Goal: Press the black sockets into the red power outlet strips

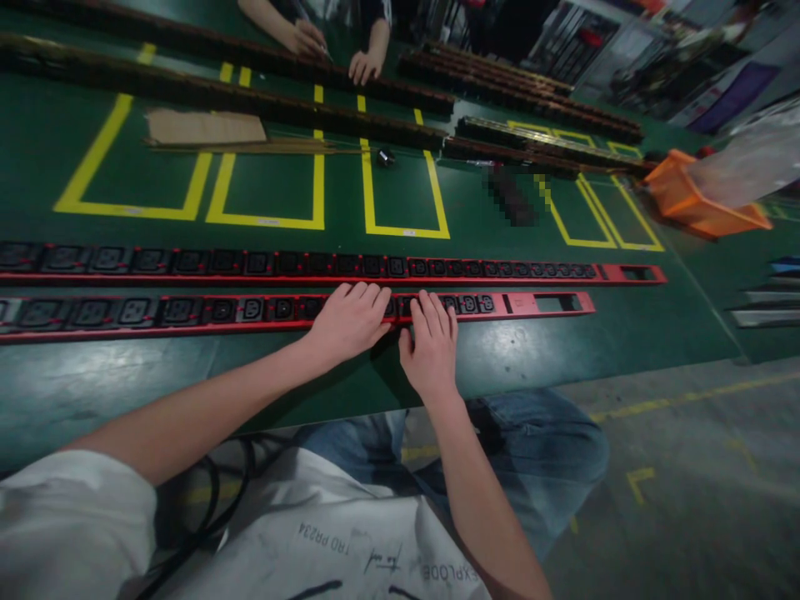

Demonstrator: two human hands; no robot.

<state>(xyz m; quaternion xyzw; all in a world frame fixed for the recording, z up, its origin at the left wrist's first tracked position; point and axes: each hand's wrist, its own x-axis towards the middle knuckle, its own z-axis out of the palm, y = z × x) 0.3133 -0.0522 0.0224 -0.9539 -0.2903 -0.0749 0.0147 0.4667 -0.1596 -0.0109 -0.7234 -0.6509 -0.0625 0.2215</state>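
The fingers (370, 293) of the left hand (347, 327) are bent over the black sockets of the near outlet strip (252, 310). Just beside it, the right hand (431, 358) is laid across the same strip, its thumb held close to the near edge. Whether the strip is gripped or merely pressed cannot be told. Long, narrow and straight, it is framed in smooth red, and a rectangular opening is cut through its right end. It is laid along the near side of the glossy green tabletop (500, 354). Behind it, the far outlet strip (396, 267), built alike, is extended farther right. Beyond the 2 strips, angular outlines are marked in yellow tape (262, 222), and flat tan cardboard (206, 127) is placed near long, dark rails (275, 105). At the far side, 2 hands of a co-worker (368, 65) are seen. On the right, crumpled, translucent plastic (750, 158) is held in an orange bin (700, 200).
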